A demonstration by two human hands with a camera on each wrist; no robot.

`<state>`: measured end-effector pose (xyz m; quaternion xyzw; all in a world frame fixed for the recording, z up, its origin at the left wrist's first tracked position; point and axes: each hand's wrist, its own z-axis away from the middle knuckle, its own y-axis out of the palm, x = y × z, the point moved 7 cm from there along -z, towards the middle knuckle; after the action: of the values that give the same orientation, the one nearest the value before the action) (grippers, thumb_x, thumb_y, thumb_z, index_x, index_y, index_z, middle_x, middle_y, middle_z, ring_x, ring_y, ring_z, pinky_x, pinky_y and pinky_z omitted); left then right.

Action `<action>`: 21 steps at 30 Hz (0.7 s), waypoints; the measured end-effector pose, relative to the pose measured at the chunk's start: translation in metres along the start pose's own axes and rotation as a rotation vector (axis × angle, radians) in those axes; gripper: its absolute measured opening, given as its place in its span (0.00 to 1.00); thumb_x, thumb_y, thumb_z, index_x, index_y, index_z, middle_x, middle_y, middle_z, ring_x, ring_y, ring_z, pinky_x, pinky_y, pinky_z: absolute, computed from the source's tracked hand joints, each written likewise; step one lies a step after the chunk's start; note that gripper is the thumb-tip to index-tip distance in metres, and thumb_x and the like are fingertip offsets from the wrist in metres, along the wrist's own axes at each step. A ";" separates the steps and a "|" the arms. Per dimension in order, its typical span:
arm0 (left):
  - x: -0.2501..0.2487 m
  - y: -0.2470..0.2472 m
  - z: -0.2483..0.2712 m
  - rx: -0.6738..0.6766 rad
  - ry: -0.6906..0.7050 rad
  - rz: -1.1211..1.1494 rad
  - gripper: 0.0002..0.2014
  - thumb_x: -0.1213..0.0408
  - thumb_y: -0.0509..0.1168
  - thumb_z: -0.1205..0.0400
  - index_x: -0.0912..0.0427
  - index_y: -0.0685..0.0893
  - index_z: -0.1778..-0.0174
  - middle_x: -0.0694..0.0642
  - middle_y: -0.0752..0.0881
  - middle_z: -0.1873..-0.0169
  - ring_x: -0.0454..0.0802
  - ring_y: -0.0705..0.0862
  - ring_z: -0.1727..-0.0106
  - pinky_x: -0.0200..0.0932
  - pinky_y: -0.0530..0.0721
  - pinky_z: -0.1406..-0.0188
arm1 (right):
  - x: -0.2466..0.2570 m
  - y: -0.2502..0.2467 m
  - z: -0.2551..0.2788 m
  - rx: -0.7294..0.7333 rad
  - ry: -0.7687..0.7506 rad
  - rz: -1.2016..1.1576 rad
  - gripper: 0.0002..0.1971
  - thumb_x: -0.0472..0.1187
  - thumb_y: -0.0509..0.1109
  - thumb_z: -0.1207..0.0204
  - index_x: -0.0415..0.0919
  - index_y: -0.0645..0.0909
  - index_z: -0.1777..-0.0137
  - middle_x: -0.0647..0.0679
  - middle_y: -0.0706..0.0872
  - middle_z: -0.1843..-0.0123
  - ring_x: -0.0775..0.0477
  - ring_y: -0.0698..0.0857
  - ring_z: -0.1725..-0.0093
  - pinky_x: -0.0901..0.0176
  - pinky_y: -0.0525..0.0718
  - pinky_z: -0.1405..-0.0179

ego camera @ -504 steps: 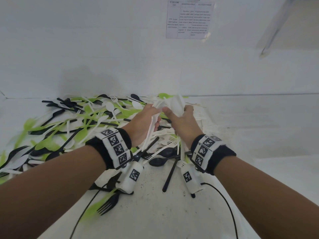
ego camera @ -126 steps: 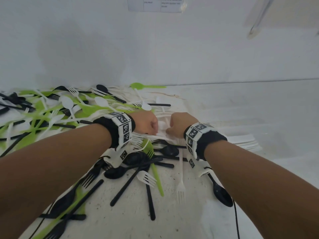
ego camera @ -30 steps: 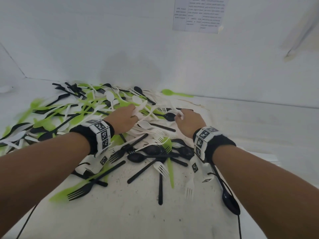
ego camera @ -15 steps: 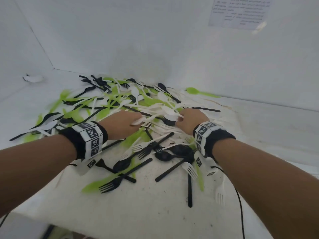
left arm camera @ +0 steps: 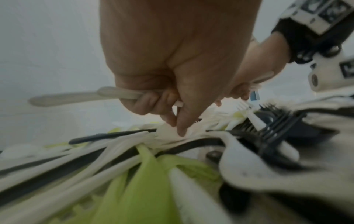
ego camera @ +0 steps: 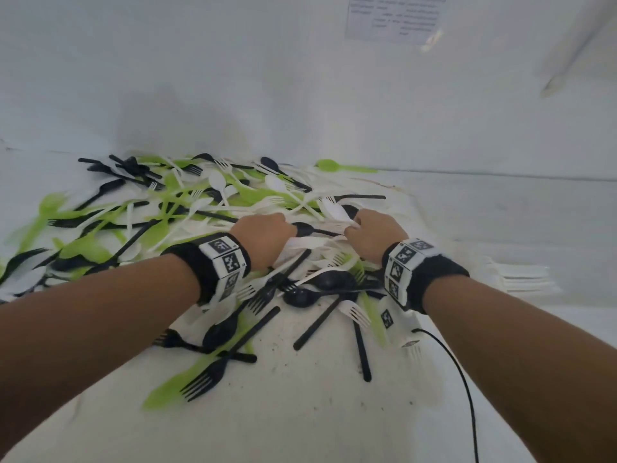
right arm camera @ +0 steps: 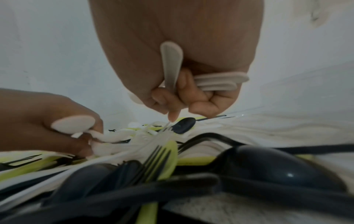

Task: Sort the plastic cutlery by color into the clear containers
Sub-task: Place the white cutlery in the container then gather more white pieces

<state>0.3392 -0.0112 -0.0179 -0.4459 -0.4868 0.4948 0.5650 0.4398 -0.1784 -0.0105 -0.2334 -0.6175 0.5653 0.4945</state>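
A heap of white, black and lime-green plastic cutlery [ego camera: 207,208] covers the white table [ego camera: 300,412]. Both hands are down in its middle, side by side. My left hand [ego camera: 267,235] grips white cutlery handles [left arm camera: 76,95] in its curled fingers while its thumb and forefinger pinch at white pieces in the pile [left arm camera: 172,131]. My right hand [ego camera: 370,232] holds a bunch of white handles [right arm camera: 216,82] in its fist, its fingertips touching a white fork [right arm camera: 164,128] beside a black spoon [right arm camera: 182,125]. No clear container is in view.
A stack of white forks [ego camera: 521,279] lies on the table at the right. A lone green spoon [ego camera: 337,166] sits by the back wall. Black forks and spoons [ego camera: 300,295] lie between my wrists. A paper sheet [ego camera: 394,18] hangs on the wall.
The head view has swung back to the right. Both hands stay in the pile, with the left one moved a little right and closer to the right hand.
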 end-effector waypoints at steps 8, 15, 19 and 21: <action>0.030 -0.045 0.012 -0.190 -0.145 0.376 0.05 0.59 0.60 0.13 0.55 0.72 0.52 0.56 0.81 0.65 0.58 0.79 0.63 0.48 0.72 0.67 | -0.018 -0.012 0.015 -0.145 0.080 -0.158 0.10 0.47 0.58 0.15 0.45 0.75 0.55 0.48 0.83 0.58 0.45 0.82 0.61 0.55 0.73 0.66; 0.040 -0.043 0.025 -0.215 -0.237 0.738 0.20 0.43 0.62 0.17 0.58 0.73 0.58 0.51 0.79 0.64 0.51 0.76 0.65 0.48 0.72 0.64 | -0.007 -0.007 0.018 -0.116 0.069 -0.202 0.14 0.51 0.58 0.15 0.43 0.75 0.57 0.47 0.82 0.58 0.46 0.79 0.61 0.55 0.69 0.67; 0.038 -0.037 0.036 -0.198 -0.196 0.765 0.11 0.59 0.63 0.11 0.57 0.69 0.38 0.56 0.81 0.48 0.46 0.76 0.67 0.40 0.74 0.71 | 0.012 0.007 0.014 -0.020 -0.012 -0.153 0.13 0.48 0.54 0.12 0.40 0.74 0.49 0.44 0.82 0.50 0.41 0.80 0.51 0.52 0.72 0.53; 0.040 -0.036 0.047 -0.218 -0.226 0.818 0.17 0.61 0.63 0.10 0.55 0.61 0.32 0.59 0.79 0.52 0.48 0.77 0.70 0.37 0.78 0.74 | 0.024 0.011 0.013 0.009 -0.065 -0.156 0.11 0.45 0.53 0.11 0.41 0.72 0.47 0.43 0.81 0.48 0.40 0.79 0.49 0.52 0.72 0.51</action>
<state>0.2990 0.0251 0.0280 -0.6019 -0.3785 0.6694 0.2154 0.4161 -0.1616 -0.0107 -0.1637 -0.6471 0.5351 0.5178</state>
